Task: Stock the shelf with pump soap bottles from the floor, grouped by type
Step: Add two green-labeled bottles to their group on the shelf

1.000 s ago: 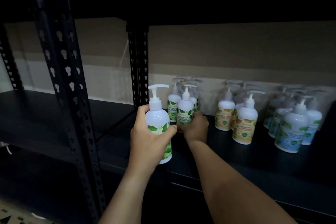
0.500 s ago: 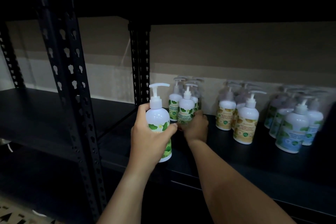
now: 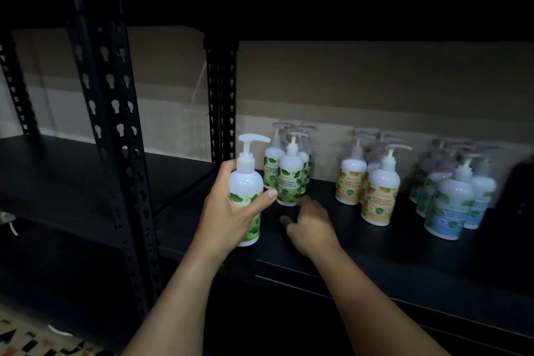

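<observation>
Gripping green bottle [image 3: 246,199] above shelf edge [image 3: 318,272].

Left hand [image 3: 231,211] is up at the front of the frame, fingers and thumb wrapped round a green-label pump bottle [image 3: 247,193], thumb tip lying across its front, bottle held upright. Left forearm rises from the bottom edge, bare, wrist straight. Right hand [image 3: 310,224] sits lower and further right, back of the hand to the camera, fingers loosely curled and pointing left, holding nothing, blurred. Right forearm comes in bare from the lower right. The two hands are close but apart.
</observation>
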A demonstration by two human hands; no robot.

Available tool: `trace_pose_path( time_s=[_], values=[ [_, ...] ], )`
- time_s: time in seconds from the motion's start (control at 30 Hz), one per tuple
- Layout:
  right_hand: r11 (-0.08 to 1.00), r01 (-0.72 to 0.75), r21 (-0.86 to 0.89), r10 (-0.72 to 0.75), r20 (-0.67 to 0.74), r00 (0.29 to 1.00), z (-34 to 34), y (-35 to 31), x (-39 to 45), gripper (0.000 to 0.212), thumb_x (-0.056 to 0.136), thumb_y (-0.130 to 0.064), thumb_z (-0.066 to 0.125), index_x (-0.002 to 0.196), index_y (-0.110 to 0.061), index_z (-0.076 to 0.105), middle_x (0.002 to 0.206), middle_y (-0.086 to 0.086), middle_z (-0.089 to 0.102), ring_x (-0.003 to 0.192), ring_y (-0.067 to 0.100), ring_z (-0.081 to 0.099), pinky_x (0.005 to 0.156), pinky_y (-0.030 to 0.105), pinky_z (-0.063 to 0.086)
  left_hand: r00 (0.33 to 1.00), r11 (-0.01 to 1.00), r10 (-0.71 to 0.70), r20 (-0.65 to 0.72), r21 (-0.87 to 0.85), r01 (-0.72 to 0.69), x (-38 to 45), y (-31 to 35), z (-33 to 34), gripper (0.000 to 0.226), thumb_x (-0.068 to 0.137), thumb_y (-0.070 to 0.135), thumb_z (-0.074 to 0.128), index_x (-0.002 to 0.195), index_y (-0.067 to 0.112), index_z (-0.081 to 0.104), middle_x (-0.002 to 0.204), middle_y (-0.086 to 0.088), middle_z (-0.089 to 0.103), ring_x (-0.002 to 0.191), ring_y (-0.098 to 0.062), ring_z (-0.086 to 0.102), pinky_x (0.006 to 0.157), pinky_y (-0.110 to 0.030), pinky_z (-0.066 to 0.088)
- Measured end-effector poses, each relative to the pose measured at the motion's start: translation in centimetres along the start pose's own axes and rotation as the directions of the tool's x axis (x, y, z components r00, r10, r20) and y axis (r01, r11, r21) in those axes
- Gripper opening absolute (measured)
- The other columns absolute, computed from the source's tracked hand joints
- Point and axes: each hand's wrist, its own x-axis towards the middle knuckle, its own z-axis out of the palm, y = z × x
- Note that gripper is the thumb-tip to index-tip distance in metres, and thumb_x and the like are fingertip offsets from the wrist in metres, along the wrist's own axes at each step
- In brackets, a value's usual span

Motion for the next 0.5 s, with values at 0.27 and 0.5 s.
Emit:
trace_pose_path(
  time_s=[0.27, 0.5],
  values=[
    [0.951, 0.147, -0.273, -0.114, 0.135, 0.984, -0.3, 0.4, -3.4, 0.047, 0.108, -0.041, 0.035, 0.143, -0.012, 0.049, 0.159, 0.011, 0.038, 0.149, 0.027, 0.029, 0.125, 0.051, 0.014, 0.997, 0.999, -0.038, 0.067, 0.012, 0.037, -0.2, -2.3, 0.0, 0.039, 0.086, 0.029, 0.083, 0.112, 0.033, 0.056, 0.083, 0.021, 0.066, 0.077, -0.001, 0.062, 0.075, -0.014, 0.050],
    [0.946, 0.160, -0.282, -0.127, 0.135, 0.983, -0.3, 0.5, -3.6, 0.051, 0.108, -0.041, 0.032, 0.149, -0.012, 0.043, 0.163, 0.010, 0.032, 0.153, 0.027, 0.023, 0.126, 0.048, 0.013, 0.986, 0.996, -0.080, 0.146, -0.014, 0.083, 2.6, -4.9, 1.1, 0.053, 0.082, 0.047, 0.074, 0.127, 0.044, 0.047, 0.107, 0.012, 0.069, 0.099, -0.005, 0.067, 0.086, -0.019, 0.051]
  ],
)
